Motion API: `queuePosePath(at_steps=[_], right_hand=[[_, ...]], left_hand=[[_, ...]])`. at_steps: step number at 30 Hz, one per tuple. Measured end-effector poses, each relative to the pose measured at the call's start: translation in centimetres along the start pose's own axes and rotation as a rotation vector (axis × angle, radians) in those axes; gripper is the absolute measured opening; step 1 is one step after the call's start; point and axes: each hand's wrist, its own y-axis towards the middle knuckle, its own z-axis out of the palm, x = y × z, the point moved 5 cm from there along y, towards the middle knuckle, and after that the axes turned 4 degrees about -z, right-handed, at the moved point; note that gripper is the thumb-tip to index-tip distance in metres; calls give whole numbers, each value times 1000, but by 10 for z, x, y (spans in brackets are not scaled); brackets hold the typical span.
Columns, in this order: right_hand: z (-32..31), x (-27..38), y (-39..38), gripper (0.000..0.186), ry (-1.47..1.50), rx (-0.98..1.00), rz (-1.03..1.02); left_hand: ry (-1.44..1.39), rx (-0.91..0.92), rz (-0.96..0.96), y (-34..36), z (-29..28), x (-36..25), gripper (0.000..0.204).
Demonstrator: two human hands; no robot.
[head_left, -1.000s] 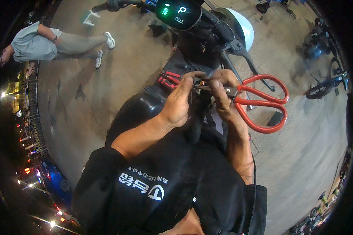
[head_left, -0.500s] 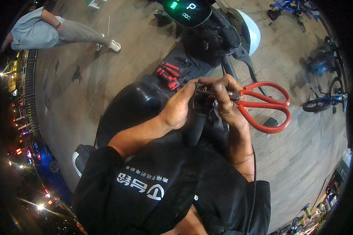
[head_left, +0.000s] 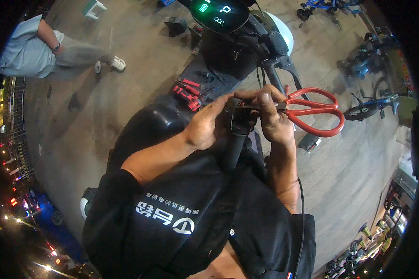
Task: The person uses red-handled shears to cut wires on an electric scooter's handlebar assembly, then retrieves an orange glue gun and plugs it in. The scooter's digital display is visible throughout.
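Scissors [head_left: 312,111] are lying across a black fitting [head_left: 239,123] before the person's black shirt [head_left: 195,186]; the right hand [head_left: 275,124] is pinching them near the pivot, the left hand [head_left: 204,129] is gripping the fitting's side. With blades pointing leftward, any twisting of the fitting is risking nicked fingers.

Red-handled scissors [head_left: 310,111], turned sideways, looped handles at right, blade end at a black housing [head_left: 239,124], black tube [head_left: 233,149] below.

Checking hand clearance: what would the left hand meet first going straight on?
The black part right ahead of the left hand, then likely the right hand with the red-handled scissors; depth is unclear.
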Motion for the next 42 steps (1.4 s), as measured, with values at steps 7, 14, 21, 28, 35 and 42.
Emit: queuePosePath(at_steps=[7,14,21,28,35,42], right_hand=[[2,-2,-1,42,-48,-16,-28],[-1,-14,1,44,-34,-68,10],[2,-7,5,38,4,-83,-20],[3,-8,4,35,59,-118,19],[-1,-9,5,33,-17,-103,-29],[0,-8,3,36,-53,-78,14]], left_hand=[[-108,61,-67,-10,-17,4,58],[-151,127,-75,-4,-33,9,65],[-226,100,-121,7,-30,5,68],[-191,48,-177,10,-34,6,75],[-235,103,-173,11,-38,8,70],[-265,98,-164,10,-33,7,71]])
